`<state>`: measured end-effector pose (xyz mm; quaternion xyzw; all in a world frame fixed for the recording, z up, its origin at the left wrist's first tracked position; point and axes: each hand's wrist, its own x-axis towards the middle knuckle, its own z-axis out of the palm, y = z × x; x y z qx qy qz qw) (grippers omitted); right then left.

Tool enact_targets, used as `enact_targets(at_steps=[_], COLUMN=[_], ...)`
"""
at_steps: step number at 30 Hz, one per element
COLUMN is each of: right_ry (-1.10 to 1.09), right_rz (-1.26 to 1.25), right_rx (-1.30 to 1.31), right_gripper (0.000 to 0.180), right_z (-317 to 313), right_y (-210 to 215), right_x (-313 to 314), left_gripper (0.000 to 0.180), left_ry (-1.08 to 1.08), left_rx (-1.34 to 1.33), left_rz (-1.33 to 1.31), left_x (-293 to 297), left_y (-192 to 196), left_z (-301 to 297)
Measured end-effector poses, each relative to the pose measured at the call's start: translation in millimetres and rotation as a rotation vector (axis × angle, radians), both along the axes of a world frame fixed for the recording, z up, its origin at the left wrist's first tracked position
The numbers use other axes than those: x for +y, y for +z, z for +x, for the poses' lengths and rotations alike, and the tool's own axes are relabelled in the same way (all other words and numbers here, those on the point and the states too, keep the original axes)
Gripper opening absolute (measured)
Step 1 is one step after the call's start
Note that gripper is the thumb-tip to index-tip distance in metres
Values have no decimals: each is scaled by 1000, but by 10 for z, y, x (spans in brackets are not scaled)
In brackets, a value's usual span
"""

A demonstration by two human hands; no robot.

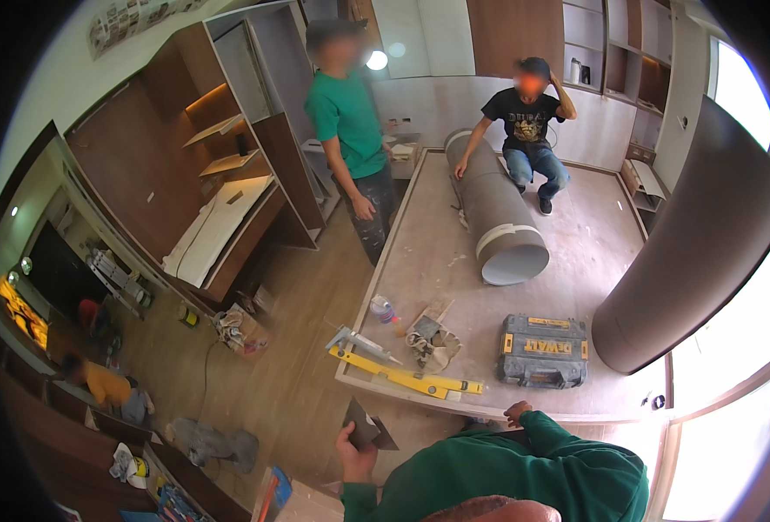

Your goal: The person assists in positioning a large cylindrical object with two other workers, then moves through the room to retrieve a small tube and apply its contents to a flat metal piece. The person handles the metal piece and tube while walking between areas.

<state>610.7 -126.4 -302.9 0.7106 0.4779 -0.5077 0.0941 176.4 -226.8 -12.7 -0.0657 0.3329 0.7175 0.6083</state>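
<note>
My left hand [355,450] is closed around a dark brown flat piece [367,426] with a pointed corner, perhaps a folded sample sheet. Beyond it, a yellow spirit level [402,374] lies along the near edge of the low platform [576,252]. Beside the level rests a caulking gun [359,342]. My right hand [517,413] hovers at the platform's near edge, fingers loosely bent, with nothing visible in it; whether it touches the edge I cannot tell. A black and yellow tool case [543,351] sits just past that hand.
A big brown roll [498,196] lies on the platform, touched by a seated person [528,122]. Another person in green [346,122] stands left of it. A tall curved brown sheet [698,235] stands at right. Rags [434,346] lie near the level; someone in yellow [106,383] crouches far left.
</note>
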Motion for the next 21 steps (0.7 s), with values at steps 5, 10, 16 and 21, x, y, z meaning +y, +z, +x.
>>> enact_targets(at_steps=[5,10,16,21], right_ry=[203,-47,-184,-229], right_rz=[217,-64,-86,-116], right_rx=[-7,31,110,85], right_gripper=[35,31,27,28], right_z=[315,114,248,200], right_y=[-346,67,229,371], right_x=[-107,-119,-167,-173], left_gripper=[26,27,28,28], left_ry=[-53,-47,-41,-38], left_rx=[3,37,32,29], left_rz=[9,-32,11,10], left_x=[61,26,84,9], left_y=[25,144,140,139], left_z=[166,235,327,334])
